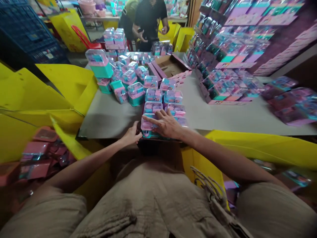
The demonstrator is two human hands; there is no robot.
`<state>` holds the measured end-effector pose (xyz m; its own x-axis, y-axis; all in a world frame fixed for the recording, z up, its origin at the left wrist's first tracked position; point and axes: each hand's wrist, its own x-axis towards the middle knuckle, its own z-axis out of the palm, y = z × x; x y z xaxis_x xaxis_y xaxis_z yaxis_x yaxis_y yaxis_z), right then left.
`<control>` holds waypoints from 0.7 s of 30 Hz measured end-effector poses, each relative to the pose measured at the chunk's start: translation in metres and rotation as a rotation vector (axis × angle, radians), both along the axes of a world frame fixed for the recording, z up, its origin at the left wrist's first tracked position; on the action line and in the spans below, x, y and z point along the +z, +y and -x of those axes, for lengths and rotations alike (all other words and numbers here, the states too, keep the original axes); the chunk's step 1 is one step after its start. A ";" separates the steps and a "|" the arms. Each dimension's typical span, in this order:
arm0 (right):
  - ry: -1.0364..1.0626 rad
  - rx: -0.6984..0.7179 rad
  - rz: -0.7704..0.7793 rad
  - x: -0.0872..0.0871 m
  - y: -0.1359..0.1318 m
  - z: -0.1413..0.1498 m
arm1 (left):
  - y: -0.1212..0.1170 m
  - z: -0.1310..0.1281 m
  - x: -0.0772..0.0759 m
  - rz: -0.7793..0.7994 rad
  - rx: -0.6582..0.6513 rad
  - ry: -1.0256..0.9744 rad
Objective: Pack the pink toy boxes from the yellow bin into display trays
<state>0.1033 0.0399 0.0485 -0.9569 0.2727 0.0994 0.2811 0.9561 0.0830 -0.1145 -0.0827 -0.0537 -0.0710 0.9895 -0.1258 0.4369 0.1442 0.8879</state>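
Two rows of small pink and teal boxes with clear lids [153,96] stand packed in a shallow display tray [160,139] at the table's front edge. At the tray's near left corner is my left hand [132,135], its fingers curled against the side and gripping it. My right hand [166,124] lies on top of the nearest boxes with its fingers spread, partly covering them. Loose boxes of the same kind [129,76] crowd the table just beyond, to the left of the tray.
Stacked filled trays [230,87] rise on the right. An open purple carton [170,64] lies farther back. Yellow bins [71,82] flank the table [109,122]; the left one holds red boxes [37,155]. A person in a dark shirt [151,19] stands across the table.
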 end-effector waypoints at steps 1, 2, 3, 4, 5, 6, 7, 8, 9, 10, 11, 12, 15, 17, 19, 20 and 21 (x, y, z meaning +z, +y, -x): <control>-0.010 0.002 -0.008 0.000 0.000 0.003 | 0.000 0.001 0.001 0.013 0.003 -0.001; -0.012 0.011 -0.017 -0.001 0.001 0.003 | 0.001 0.004 0.003 0.020 0.003 0.008; -0.005 0.029 -0.028 -0.001 0.002 0.002 | 0.002 0.008 0.006 0.014 0.006 0.032; 0.013 0.055 -0.041 0.000 0.005 -0.002 | 0.003 0.012 0.012 -0.015 0.019 0.072; 0.045 0.078 -0.054 0.000 0.008 -0.008 | 0.004 0.016 0.021 -0.076 0.047 0.128; 0.092 0.088 -0.065 0.000 0.011 -0.016 | 0.005 0.019 0.031 -0.173 0.082 0.193; 0.148 0.082 -0.071 -0.001 0.015 -0.026 | 0.006 0.020 0.042 -0.298 0.108 0.265; 0.203 0.057 -0.074 -0.003 0.018 -0.036 | 0.007 0.019 0.054 -0.430 0.107 0.339; 0.249 0.018 -0.076 -0.006 0.021 -0.046 | 0.009 0.016 0.065 -0.549 0.065 0.413; 0.274 -0.021 -0.077 -0.009 0.023 -0.055 | 0.013 0.010 0.075 -0.637 -0.018 0.489; 0.277 -0.050 -0.078 -0.014 0.026 -0.064 | 0.017 0.003 0.082 -0.682 -0.125 0.567; 0.263 -0.064 -0.077 -0.019 0.028 -0.070 | 0.022 -0.004 0.086 -0.687 -0.230 0.646; 0.225 -0.067 -0.056 -0.034 0.037 -0.085 | 0.038 -0.017 0.084 -0.631 -0.384 0.833; 0.240 -0.069 -0.046 -0.039 0.042 -0.092 | 0.048 -0.017 0.078 -0.653 -0.395 0.890; 0.252 -0.085 -0.045 -0.041 0.046 -0.095 | 0.054 -0.014 0.073 -0.707 -0.416 0.912; 0.250 -0.092 -0.048 -0.041 0.047 -0.094 | 0.056 -0.014 0.071 -0.731 -0.436 0.919; 0.244 -0.097 -0.054 -0.040 0.047 -0.092 | 0.058 -0.014 0.069 -0.748 -0.455 0.923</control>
